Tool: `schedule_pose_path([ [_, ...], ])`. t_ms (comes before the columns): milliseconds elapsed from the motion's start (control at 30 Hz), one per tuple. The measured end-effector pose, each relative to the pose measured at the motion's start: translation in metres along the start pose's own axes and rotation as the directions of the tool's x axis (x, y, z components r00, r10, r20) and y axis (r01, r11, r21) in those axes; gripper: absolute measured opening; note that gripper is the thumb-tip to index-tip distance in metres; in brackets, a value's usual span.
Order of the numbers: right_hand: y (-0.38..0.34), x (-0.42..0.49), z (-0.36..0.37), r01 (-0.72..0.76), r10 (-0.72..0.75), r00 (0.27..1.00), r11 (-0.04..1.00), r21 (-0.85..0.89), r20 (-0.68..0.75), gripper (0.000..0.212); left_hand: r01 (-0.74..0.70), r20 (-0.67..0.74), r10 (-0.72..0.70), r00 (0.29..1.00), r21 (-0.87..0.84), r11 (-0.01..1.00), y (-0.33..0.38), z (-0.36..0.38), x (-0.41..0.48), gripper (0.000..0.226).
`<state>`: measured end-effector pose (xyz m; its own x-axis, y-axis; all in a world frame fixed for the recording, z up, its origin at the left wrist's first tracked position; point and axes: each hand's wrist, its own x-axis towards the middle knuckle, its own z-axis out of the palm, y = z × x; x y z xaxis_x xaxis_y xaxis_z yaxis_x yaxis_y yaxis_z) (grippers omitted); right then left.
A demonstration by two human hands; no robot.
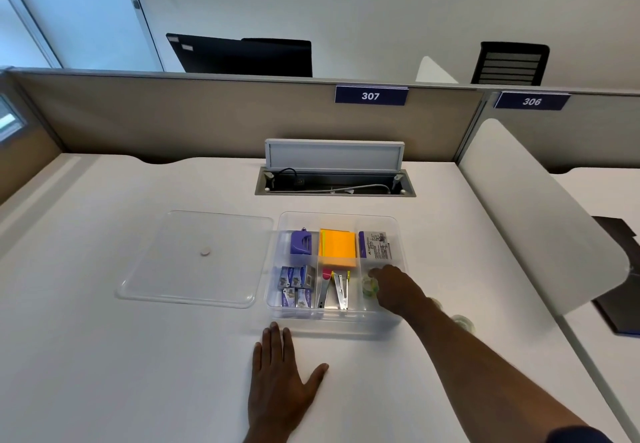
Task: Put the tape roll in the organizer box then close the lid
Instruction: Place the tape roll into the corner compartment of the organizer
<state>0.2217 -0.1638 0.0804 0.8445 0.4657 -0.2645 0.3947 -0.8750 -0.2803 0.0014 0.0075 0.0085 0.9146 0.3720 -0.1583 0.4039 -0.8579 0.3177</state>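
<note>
A clear organizer box (337,321) stands open on the white desk, divided into compartments. My right hand (394,288) reaches into its front right compartment, fingers around a small clear tape roll (367,286) with a greenish tint. The roll sits low in that compartment. The box's clear lid (194,259) lies flat on the desk just left of the box, apart from it. My left hand (280,377) rests flat on the desk in front of the box, fingers spread, holding nothing.
Other compartments hold a purple sharpener (302,242), orange sticky notes (337,248), staple boxes (297,285), staplers (334,289) and a printed pack (375,245). Another clear tape roll (464,322) lies right of the box. An open cable tray (335,184) sits behind; a white divider (540,221) borders the right.
</note>
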Motion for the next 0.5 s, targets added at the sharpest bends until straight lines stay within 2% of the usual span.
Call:
schedule_pose_path([
  [167,-0.005,-0.001,-0.002,0.038,-0.039,0.997,0.999,-0.015,-0.062,0.042,0.005,-0.002,-0.005,1.0,-0.002,1.0,0.0,0.0,0.0,0.101],
  [267,-0.007,-0.003,-0.009,0.054,-0.036,0.967,0.997,0.064,-0.251,0.035,0.01,0.006,-0.01,1.0,0.001,1.0,0.001,-0.001,-0.001,0.101],
  [333,-0.005,-0.004,-0.016,0.057,-0.018,0.885,0.996,0.069,-0.464,0.025,0.011,0.003,-0.011,1.0,-0.001,1.0,0.001,-0.002,-0.002,0.101],
  [400,0.001,-0.007,-0.024,-0.011,0.085,0.786,0.992,0.123,-0.612,0.021,0.008,-0.005,-0.008,1.0,-0.003,1.0,0.001,-0.002,-0.002,0.101],
  [467,0.011,-0.013,-0.029,-0.106,0.246,0.708,0.964,0.245,-0.661,0.024,0.003,-0.009,-0.003,1.0,-0.001,1.0,0.001,-0.002,-0.002,0.1],
  [500,0.018,-0.016,-0.03,-0.152,0.307,0.691,0.947,0.283,-0.654,0.025,0.0,-0.012,0.0,1.0,-0.001,1.0,0.001,-0.003,-0.002,0.099],
])
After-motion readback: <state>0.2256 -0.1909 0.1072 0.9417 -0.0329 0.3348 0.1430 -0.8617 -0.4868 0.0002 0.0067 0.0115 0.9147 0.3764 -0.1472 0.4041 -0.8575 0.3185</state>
